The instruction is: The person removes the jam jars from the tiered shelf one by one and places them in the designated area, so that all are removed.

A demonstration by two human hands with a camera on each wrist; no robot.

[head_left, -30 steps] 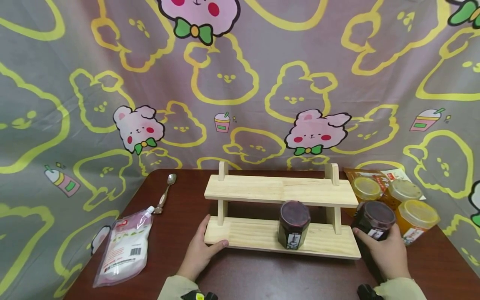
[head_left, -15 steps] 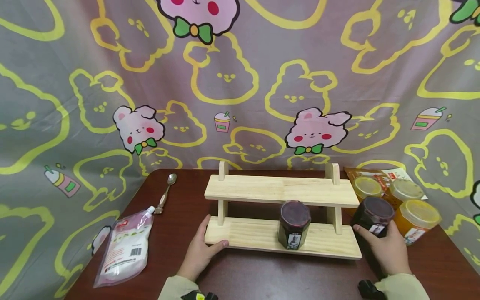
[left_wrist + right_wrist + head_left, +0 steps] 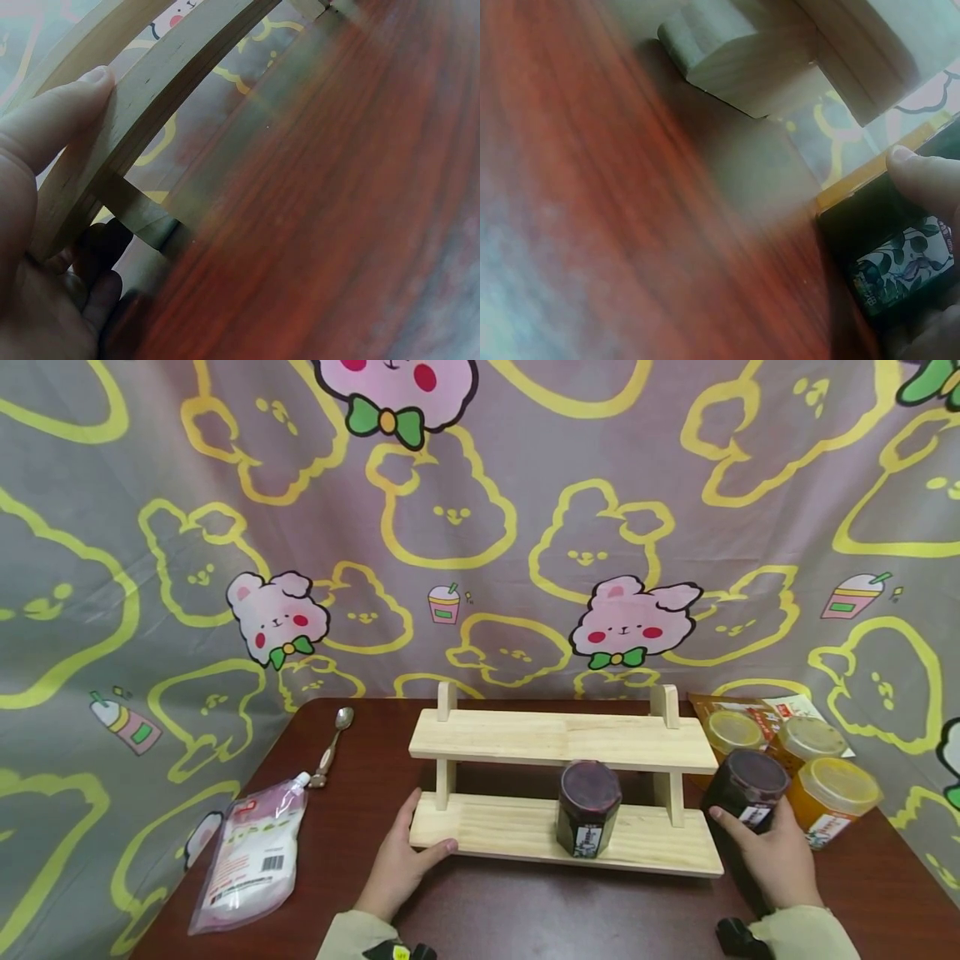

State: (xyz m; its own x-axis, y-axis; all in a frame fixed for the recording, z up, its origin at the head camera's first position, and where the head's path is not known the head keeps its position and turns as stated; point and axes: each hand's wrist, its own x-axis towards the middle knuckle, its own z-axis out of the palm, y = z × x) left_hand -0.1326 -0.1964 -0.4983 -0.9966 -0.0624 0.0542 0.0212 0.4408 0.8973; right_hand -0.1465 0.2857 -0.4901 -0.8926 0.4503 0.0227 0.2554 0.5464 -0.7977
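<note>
A two-tier pale wooden shelf (image 3: 517, 739) stands on the table. My left hand (image 3: 401, 864) grips the left end of its lower board, the thumb on the front edge; in the left wrist view that thumb (image 3: 75, 112) lies along the wood and the fingers curl underneath. One dark-lidded jar (image 3: 588, 810) stands upright on the lower board, right of the middle. Beyond the shelf's right end, my right hand (image 3: 780, 860) holds a second dark jar (image 3: 750, 781), its leafy label (image 3: 900, 266) visible in the right wrist view. Whether this jar's base touches the table I cannot tell.
Close behind the held jar stand several yellow-orange jars, one yellow-lidded jar (image 3: 836, 793) nearest the hand. Flat packets (image 3: 750, 710) lie behind them. On the left are a spouted clear pouch (image 3: 255, 852) and a spoon (image 3: 327, 756). A patterned curtain (image 3: 517, 527) hangs behind.
The jar in my right hand has shifted very slightly away from me, and the hand with it. My left hand, the shelf and the jar on it look the same.
</note>
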